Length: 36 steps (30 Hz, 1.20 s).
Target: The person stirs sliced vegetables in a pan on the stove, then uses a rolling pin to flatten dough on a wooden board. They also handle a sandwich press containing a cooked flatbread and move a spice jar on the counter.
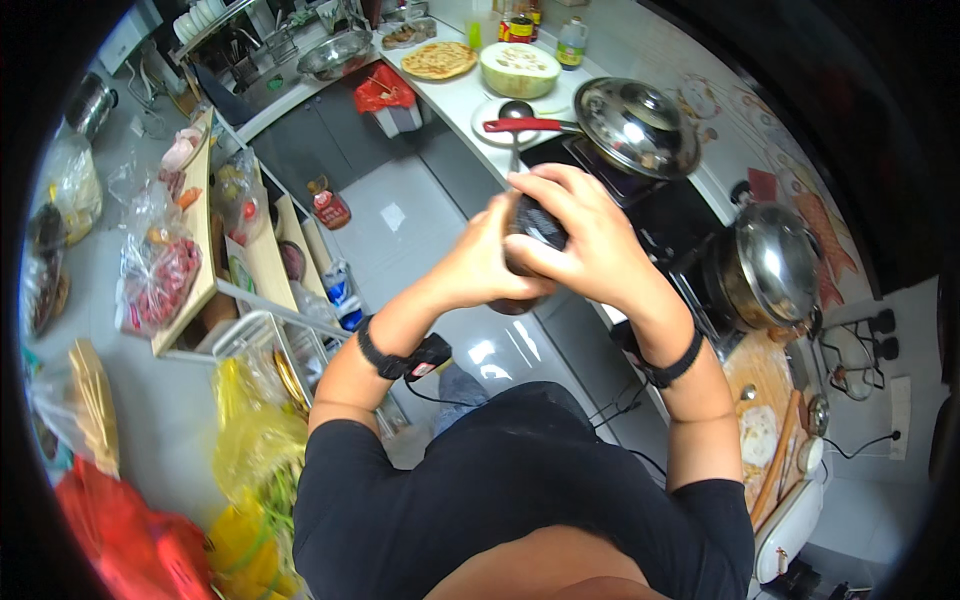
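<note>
Both my hands are wrapped round a dark jar or bottle [541,226] with a black upper part, held up in front of my body. My left hand [478,258] grips its side and lower part. From the right, my right hand [597,238] closes over its upper part, thumb across the front. My fingers hide much of the jar, so its exact kind is unclear. Just beyond the hands lies a frying pan with a red handle [530,125] and a steel lid [640,125] on the stove. A ladle [515,111] rests on a white plate [490,122] beside it.
A lidded steel pot [775,265] stands on the right burner. Flatbread [438,60], a green bowl [520,72] and bottles [571,45] line the far counter. Lower right is a wooden board [752,385] with dough and a rolling pin [778,455]. Bagged food fills a shelf [205,240] at left.
</note>
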{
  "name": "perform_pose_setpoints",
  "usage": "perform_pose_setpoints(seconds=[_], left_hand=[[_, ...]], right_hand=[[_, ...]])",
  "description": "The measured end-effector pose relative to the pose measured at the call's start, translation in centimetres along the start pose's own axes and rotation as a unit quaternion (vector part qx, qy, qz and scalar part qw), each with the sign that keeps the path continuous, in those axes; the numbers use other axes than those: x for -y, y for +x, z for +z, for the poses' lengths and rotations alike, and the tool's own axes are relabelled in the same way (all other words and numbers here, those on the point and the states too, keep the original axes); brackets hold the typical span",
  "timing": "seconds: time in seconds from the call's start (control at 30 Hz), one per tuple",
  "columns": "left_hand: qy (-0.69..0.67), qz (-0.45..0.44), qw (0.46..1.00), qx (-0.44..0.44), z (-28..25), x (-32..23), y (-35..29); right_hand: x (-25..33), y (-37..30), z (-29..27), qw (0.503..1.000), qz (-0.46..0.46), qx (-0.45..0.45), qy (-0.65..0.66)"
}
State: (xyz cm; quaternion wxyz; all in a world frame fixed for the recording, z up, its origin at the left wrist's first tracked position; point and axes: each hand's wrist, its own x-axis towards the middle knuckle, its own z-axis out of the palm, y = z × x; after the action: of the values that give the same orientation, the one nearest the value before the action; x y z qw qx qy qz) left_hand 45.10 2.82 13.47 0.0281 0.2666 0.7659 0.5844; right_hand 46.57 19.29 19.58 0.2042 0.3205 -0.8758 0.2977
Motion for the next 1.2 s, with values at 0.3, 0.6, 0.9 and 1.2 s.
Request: perform_pose_setpoints(seconds=[0.3, 0.6, 0.9, 1.2], left_hand=[[0.322, 0.044, 0.919, -0.222, -24.9, 8.3, 8.4], [0.294, 0.084, 0.924, -0.229, -33.0, 16.5, 13.3], [0.273, -0.062, 0.948, -0.15, -39.4, 27.4, 22.1], [0.154, -0.245, 0.956, -0.052, -42.4, 36.2, 30.7]], right_hand=[[-4.9, 26.8, 16.4, 0.997, 0.006, 0.043, 0.071], [-27.2, 39.8, 16.8, 0.851, 0.293, -0.415, -0.13], [-48.0, 44.1, 17.2, 0.772, 0.523, -0.263, -0.247], [-60.4, 47.6, 20.0, 0.809, 0.516, -0.012, -0.282]])
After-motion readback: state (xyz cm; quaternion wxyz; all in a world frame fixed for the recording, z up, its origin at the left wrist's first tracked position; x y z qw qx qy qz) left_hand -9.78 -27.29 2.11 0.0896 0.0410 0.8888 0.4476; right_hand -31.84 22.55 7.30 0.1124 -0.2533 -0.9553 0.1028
